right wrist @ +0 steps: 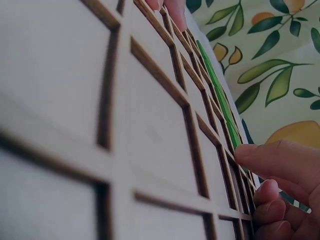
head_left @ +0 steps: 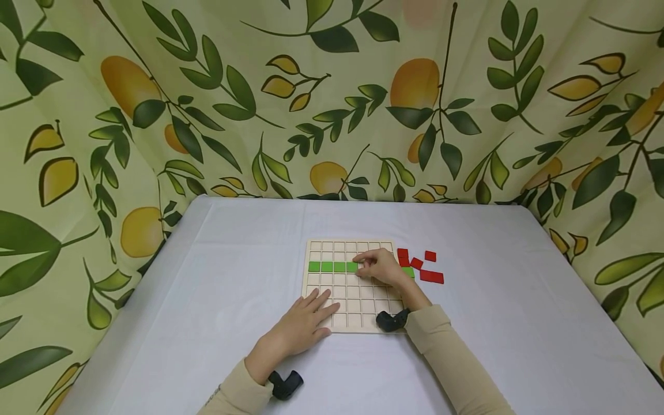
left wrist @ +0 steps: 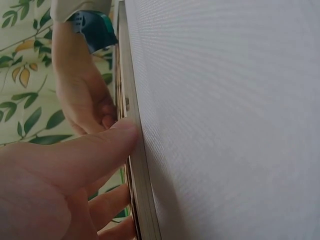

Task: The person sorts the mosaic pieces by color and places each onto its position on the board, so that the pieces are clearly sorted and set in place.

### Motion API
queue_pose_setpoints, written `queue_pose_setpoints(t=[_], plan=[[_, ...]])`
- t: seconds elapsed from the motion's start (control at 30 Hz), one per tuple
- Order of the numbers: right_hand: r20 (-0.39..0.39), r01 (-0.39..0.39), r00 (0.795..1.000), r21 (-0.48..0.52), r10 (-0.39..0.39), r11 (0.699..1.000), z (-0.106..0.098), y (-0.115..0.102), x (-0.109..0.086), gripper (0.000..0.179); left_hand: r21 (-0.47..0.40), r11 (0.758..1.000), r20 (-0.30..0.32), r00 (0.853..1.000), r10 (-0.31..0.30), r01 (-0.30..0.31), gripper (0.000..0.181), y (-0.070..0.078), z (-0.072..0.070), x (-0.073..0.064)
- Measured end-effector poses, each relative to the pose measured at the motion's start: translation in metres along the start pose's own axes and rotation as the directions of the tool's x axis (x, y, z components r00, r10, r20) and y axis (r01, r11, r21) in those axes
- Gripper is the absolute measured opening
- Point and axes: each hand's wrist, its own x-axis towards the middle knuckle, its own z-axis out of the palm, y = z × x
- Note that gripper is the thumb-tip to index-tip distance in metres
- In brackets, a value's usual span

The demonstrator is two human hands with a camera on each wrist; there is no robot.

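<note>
Four green tiles (head_left: 327,267) sit side by side in one row of the grid board (head_left: 353,305), head view, starting at its L edge. R hand (head_left: 383,266): thumb + index bent to opposite edges of the end tile (head_left: 351,267), pinching it, prob. so it lines up w/ its cell. L hand (head_left: 301,324) lies flat on the near-L corner, fingers apart, gripping nothing, prob. steadying the board on the white table (head_left: 207,276). Red pieces (head_left: 432,277) + a loose green piece (head_left: 409,272) lie just R of the board, presumably for easy R-hand reach.

L wrist view: L thumb rests along the board's side edge, other fingers over the grid face, likely to stop it slipping. R fingertips mostly hidden; can't tell grip from here.

R wrist view: raised bars wall each cell, prob. to keep tiles put. R fingertip meets the green row's end; other fingers curled.
</note>
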Motion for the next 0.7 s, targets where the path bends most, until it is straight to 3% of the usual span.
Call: queue_pose_setpoints(t=[0.33, 0.7], plan=[[-0.031, 0.068, 0.997, 0.024, -0.068, 0.997, -0.001, -0.002, -0.007, 0.026, 0.008, 1.0, 0.001, 1.0, 0.004, -0.004, 0.051, 0.0, 0.001, 0.0], [-0.034, 0.062, 0.998, 0.012, -0.061, 0.998, -0.008, -0.011, -0.016, 0.025, -0.003, 1.0, 0.002, 1.0, 0.002, -0.002, 0.051, 0.0, -0.001, 0.0]])
